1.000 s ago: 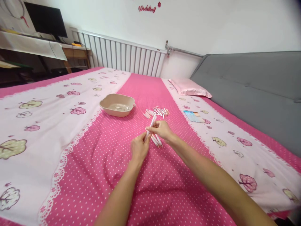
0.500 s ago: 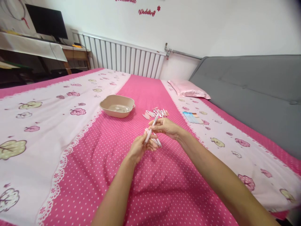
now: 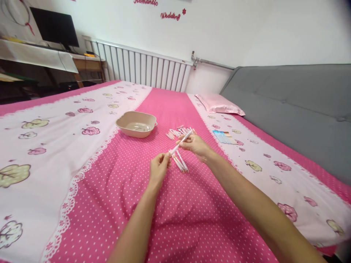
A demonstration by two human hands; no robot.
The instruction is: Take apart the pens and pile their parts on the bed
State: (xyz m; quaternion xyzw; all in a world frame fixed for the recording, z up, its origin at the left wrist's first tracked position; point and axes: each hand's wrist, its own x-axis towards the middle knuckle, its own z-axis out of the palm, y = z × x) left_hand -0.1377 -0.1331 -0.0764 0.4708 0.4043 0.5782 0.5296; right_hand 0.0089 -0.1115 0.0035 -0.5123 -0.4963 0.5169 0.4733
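Observation:
A slim white and pale pink pen [image 3: 175, 149] slants between my two hands above the bed. My left hand [image 3: 159, 167] pinches its lower end between thumb and fingers. Around its upper part close the fingers of my right hand [image 3: 196, 147]. Just below the held pen, several similar pens [image 3: 181, 163] lie side by side on the pink dotted sheet. Beyond my right hand is a loose pile of pink and white pens [image 3: 171, 134], partly hidden by that hand.
A beige plastic basin [image 3: 137, 132] with a few small pale items inside stands on the bed, left of the pile. To the right lies a row of blue-to-brown pens [image 3: 225, 137]. A pink pillow [image 3: 219, 105] rests near the grey headboard [image 3: 290, 106].
My left hand has turned and drawn slightly left and down, now pinching the pen's lower end. The pen tilts flatter, and my right hand has shifted slightly right.

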